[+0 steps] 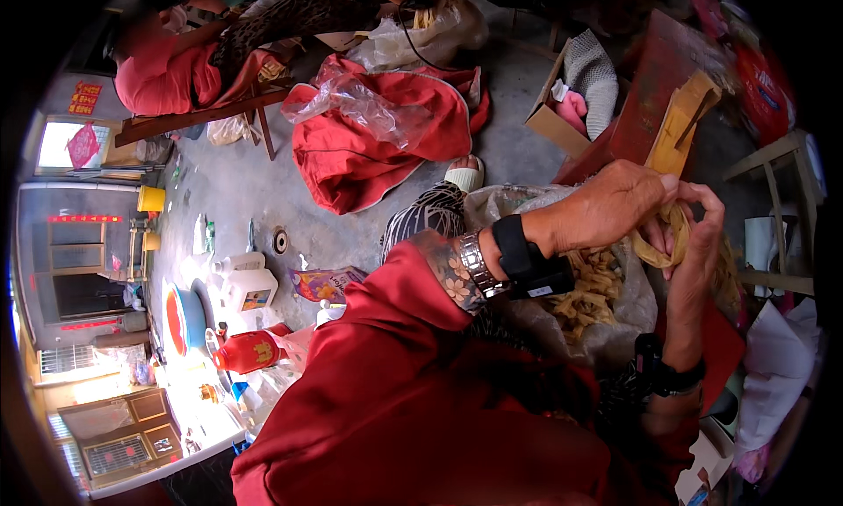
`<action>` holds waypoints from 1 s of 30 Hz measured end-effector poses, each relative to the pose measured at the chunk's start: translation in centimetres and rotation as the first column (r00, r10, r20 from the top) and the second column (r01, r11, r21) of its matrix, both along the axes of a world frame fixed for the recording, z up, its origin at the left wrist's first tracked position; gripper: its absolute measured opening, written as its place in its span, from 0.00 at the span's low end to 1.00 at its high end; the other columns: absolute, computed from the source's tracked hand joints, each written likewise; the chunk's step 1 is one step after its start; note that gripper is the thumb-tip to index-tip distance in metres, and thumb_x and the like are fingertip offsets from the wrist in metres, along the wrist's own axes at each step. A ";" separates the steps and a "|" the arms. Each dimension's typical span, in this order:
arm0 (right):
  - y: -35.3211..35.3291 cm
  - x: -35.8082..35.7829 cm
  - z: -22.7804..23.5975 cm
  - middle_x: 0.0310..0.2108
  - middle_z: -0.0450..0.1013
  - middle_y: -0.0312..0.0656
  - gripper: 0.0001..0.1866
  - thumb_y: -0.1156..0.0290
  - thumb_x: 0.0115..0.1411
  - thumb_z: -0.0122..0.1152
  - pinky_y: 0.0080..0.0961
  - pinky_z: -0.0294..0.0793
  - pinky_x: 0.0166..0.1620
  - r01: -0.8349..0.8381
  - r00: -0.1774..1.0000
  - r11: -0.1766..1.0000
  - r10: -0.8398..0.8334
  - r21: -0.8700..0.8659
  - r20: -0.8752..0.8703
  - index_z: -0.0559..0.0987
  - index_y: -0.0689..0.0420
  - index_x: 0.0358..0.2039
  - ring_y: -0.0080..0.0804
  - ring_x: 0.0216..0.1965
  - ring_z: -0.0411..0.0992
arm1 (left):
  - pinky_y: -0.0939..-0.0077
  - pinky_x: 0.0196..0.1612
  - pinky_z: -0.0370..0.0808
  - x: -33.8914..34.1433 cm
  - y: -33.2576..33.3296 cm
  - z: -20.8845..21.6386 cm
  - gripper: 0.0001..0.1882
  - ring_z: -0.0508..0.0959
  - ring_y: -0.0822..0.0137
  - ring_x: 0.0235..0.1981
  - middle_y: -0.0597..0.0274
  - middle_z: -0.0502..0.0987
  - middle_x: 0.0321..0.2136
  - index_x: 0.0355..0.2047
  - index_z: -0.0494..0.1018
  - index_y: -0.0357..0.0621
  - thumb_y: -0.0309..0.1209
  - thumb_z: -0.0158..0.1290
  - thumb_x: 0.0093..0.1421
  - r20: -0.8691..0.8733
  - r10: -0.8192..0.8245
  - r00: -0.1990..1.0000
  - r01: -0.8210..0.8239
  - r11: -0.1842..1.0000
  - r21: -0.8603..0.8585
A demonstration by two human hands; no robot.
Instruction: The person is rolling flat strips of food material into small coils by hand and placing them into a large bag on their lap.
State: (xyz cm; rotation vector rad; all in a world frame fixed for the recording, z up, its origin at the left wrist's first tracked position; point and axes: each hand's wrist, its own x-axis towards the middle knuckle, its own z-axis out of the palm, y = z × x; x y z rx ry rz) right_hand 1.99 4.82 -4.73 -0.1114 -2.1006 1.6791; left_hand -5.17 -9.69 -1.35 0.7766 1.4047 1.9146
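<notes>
Both my hands are raised over the right side of the view, working at a long, flat tan-yellow strip (674, 142). A loop of it lies between my fingers, while its wide folded end sticks up above them. My left hand (606, 206), with a metal watch and a black strap on its wrist, is closed on the strip from the left. From below, my right hand (698, 247) has its fingers curled round the loop. Beneath my left wrist, an open clear plastic bag (637, 313) holds many tan-yellow pieces (584, 295) that look like knotted strips.
A reddish wooden surface (628, 93) and a cardboard box (549, 111) with a grey knitted cloth lie beyond my hands. Red cloth (378, 137) is spread on the concrete floor. Another person (176, 76) sits at the upper left by a wooden bench (202, 115). White jugs (250, 282) stand left.
</notes>
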 end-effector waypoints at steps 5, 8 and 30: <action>1.1 0.7 0.0 0.35 0.69 0.39 0.41 0.31 0.59 0.29 0.08 0.57 0.23 -0.049 0.998 0.997 0.051 -0.054 0.035 0.66 0.59 0.48 0.15 0.24 0.64 | 0.78 0.28 0.77 -0.4 0.3 -0.8 0.24 0.78 0.66 0.23 0.55 0.76 0.25 0.38 0.72 0.28 0.40 0.37 0.67 0.188 -0.094 0.978 0.089 0.995 0.037; 3.0 1.8 -0.7 0.27 0.68 0.35 0.37 0.33 0.60 0.31 0.09 0.51 0.23 -0.071 0.993 0.994 0.078 -0.079 0.092 0.68 0.57 0.45 0.12 0.21 0.56 | 0.65 0.32 0.81 -0.6 0.1 -1.2 0.26 0.79 0.62 0.27 0.49 0.75 0.32 0.39 0.70 0.26 0.43 0.36 0.67 0.471 -0.245 0.847 0.149 0.961 0.232; 2.2 2.2 2.0 0.17 0.61 0.33 0.18 0.61 0.64 0.48 0.18 0.58 0.26 -0.377 0.893 0.925 0.347 0.053 0.287 0.71 0.61 0.23 0.20 0.21 0.59 | 0.71 0.28 0.73 -2.2 -0.7 -0.8 0.25 0.66 0.71 0.18 0.55 0.72 0.27 0.36 0.71 0.30 0.41 0.32 0.66 0.478 -0.098 0.873 -0.040 0.962 0.271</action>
